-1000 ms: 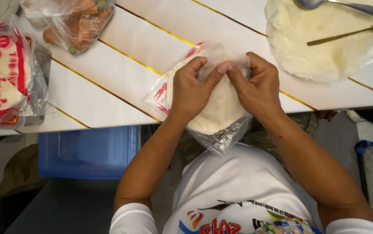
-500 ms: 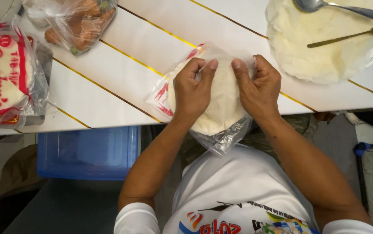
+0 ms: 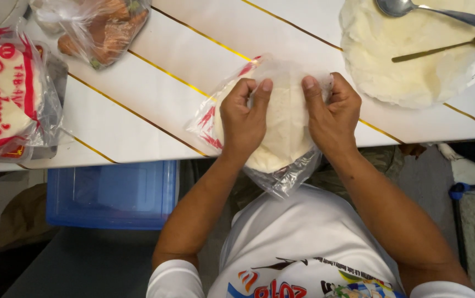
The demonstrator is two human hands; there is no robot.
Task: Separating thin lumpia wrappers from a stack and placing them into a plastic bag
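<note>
head view: left hand (image 3: 244,118) and right hand (image 3: 332,115) are both pinching the clear wrapper bag (image 3: 284,129) on the white table (image 3: 138,94).

1. I see my left hand (image 3: 244,118) and right hand (image 3: 332,113) gripping a clear bag of round wrappers (image 3: 284,127) at the white table's (image 3: 138,105) edge.
2. A plate of wrappers (image 3: 414,55) carries a spoon (image 3: 430,12).
3. A blue bin (image 3: 113,193) sits underneath.
</note>
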